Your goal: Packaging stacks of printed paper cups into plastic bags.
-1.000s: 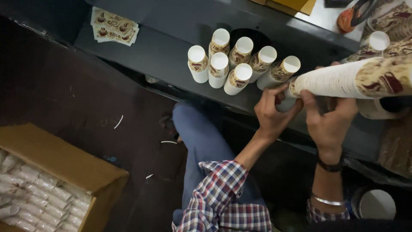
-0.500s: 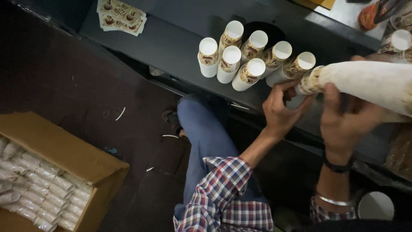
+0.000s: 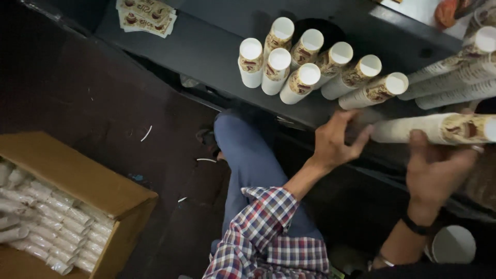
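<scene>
Long cup stack (image 3: 439, 129) lying almost level, long axis running left to right across the right of the view, one end toward the middle, the other running off the right edge. Resting against the front edge of the dark shelf (image 3: 206, 46), just below more stacks.

Right hand (image 3: 436, 168) directly under the stack, palm up, fingers curled round its underside and gripping it near mid-length. Clearly the nearer hand, already bearing the weight.

Left hand (image 3: 336, 139) just beside the stack's left end, fingers spread fairly wide, fingertips close to or brushing the end cup; actual contact not clear from this view. Nothing closed in that hand.

Stack therefore extending rightward from the left hand and across the top of the right, its near end between the two hands.

Above, a cluster of upright-tilted stacks (image 3: 305, 67) leaning out of a round opening in the shelf, white cup bottoms facing the camera. Two or three further stacks (image 3: 454, 77) lying level at the upper right.

Farther off: flat printed blanks (image 3: 147, 15) at the shelf's far left, a cardboard box (image 3: 67, 206) of wrapped cup sleeves on the dark floor, a white cup (image 3: 453, 244) at lower right.
</scene>
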